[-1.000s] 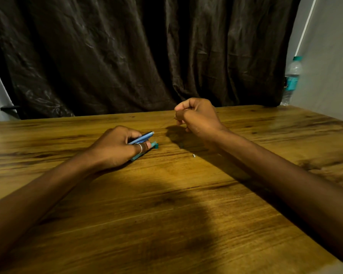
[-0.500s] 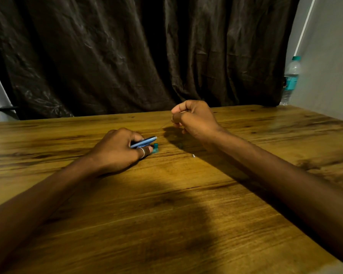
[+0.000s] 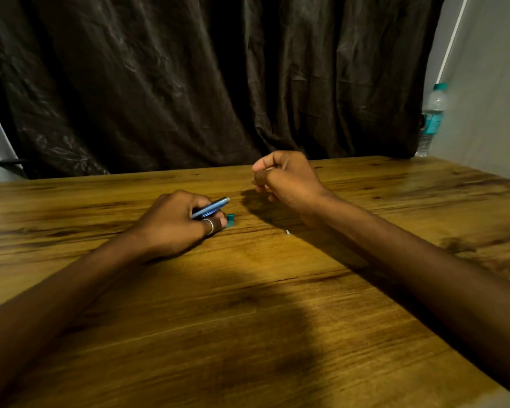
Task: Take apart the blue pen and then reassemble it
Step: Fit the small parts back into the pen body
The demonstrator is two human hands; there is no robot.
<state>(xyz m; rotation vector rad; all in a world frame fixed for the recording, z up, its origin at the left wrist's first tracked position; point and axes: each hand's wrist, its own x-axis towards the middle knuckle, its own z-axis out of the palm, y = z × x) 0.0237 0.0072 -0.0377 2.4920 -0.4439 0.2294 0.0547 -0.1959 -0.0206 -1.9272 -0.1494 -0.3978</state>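
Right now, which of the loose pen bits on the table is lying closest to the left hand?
The small teal piece, right beside the left hand; the tiny white piece lies apart, nearer the right forearm.

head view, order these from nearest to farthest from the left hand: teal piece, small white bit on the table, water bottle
1. teal piece, right by the left hand fingertips.
2. small white bit, on the table to its right, near the right forearm.
3. water bottle, far right corner.
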